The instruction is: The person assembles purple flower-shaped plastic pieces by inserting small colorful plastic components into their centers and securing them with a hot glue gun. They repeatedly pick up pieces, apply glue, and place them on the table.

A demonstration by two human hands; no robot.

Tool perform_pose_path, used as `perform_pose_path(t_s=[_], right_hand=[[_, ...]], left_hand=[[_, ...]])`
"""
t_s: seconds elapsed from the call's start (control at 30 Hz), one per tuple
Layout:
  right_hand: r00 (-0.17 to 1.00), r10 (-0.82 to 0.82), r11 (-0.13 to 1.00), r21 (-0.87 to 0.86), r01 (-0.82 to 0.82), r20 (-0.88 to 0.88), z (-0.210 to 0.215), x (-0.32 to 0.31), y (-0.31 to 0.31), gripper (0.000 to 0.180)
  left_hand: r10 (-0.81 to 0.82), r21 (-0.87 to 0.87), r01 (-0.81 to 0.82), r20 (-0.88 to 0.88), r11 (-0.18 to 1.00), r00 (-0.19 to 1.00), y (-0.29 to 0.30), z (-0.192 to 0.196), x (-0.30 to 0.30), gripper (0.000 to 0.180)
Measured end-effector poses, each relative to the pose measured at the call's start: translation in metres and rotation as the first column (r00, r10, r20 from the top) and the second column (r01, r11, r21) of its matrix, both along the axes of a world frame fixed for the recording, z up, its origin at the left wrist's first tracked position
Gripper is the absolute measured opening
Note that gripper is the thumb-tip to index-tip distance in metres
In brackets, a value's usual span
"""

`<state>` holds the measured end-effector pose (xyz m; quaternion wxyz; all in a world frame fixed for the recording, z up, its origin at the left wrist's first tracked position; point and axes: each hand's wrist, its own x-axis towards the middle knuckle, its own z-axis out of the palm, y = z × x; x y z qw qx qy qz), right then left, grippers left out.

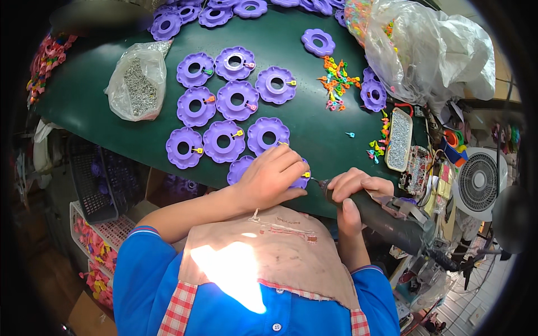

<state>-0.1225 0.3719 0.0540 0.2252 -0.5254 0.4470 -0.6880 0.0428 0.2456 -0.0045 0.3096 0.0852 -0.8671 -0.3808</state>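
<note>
We are holding a purple flower-shaped ring [239, 167] beneath our left fingers [287, 161] and gripping a dark powered driver [389, 221] in our right fingers [348, 180], its tip pointing toward a yellow tag [306, 175] just beside the left ones.

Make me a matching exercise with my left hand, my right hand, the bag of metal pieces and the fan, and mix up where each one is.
1. Left hand
2. Right hand
3. Bag of metal pieces
4. Fan

A. Gripping a dark tool
B. Far right of the view
C. Over purple rings
D. On the table's left part

Pairs: 1-C, 2-A, 3-D, 4-B
</note>
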Motion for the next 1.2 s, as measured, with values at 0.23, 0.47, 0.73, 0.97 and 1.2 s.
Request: perform_pose_path(t_s=[0.23,0.47,0.73,0.97,1.2], right_hand=[[1.000,0.029,0.998,-0.050,-0.029,-0.010,-0.036,-0.005,-0.014,0.042],[0.971,-0.061,0.997,0.049,0.051,0.231,-0.030,-0.015,-0.012,0.051],[0.495,-0.713,0.604,-0.077,0.793,-0.496,-0.012,-0.064,0.029,0.075],[0.437,0.277,0.908,0.382,0.172,-0.856,-0.055,0.050,-0.066,0.103],[0.293,0.543,0.837,0.482,-0.257,-0.787,-0.067,0.096,-0.109,0.077]], left_hand=[[0.006,-0.151,0.046,0.327,0.987,0.945,0.003,-0.015,-0.001,0.056],[0.006,-0.186,0.063,0.347,0.981,0.938,0.001,-0.013,0.000,0.054],[0.451,-0.171,-0.418,0.290,0.892,0.844,-0.080,0.018,0.085,0.083],[0.385,-0.397,-0.237,0.349,0.886,0.854,-0.127,-0.022,0.100,0.071],[0.595,-0.303,-0.515,0.326,0.802,0.735,-0.048,-0.018,0.196,0.063]])
